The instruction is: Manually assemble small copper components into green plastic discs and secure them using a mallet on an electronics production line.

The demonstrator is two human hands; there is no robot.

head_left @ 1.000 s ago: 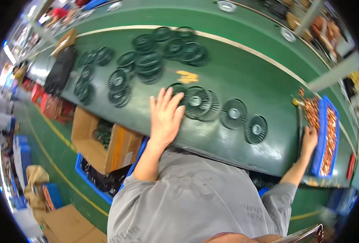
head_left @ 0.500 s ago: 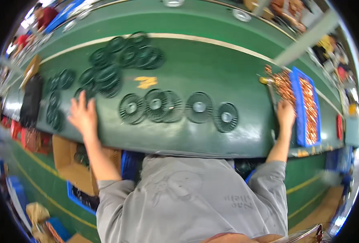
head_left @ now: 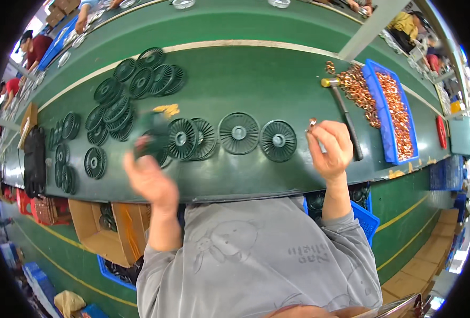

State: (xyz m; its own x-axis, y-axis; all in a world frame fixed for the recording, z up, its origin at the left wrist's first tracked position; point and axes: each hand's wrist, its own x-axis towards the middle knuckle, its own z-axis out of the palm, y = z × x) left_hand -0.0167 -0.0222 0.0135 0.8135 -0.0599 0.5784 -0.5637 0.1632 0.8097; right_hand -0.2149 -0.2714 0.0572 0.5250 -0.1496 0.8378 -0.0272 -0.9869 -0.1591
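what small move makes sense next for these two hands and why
Probably bring the right hand toward the left hand, so the small copper-coloured piece nears the dark green disc: the right hand pinches that piece, the left holds the disc, blurred, and the two sit apart above the table.

There's your green-topped workbench (head_left: pixel 229 183), running wide past both hands! Between your left hand (head_left: pixel 155 185) and your right hand (head_left: pixel 331 148), dark green slotted discs (head_left: pixel 238 133) lie in a row, two of them overlapping. Left of your left hand, one lone disc (head_left: pixel 95 162) and small clusters; farther out, overlapping piles (head_left: pixel 113 106) and a yellow patch (head_left: pixel 169 109). Just right of your right hand, a yellow-headed hammer (head_left: pixel 347 119); beyond it, loose copper rings (head_left: pixel 357 90) heaped against a blue bin (head_left: pixel 372 95)!
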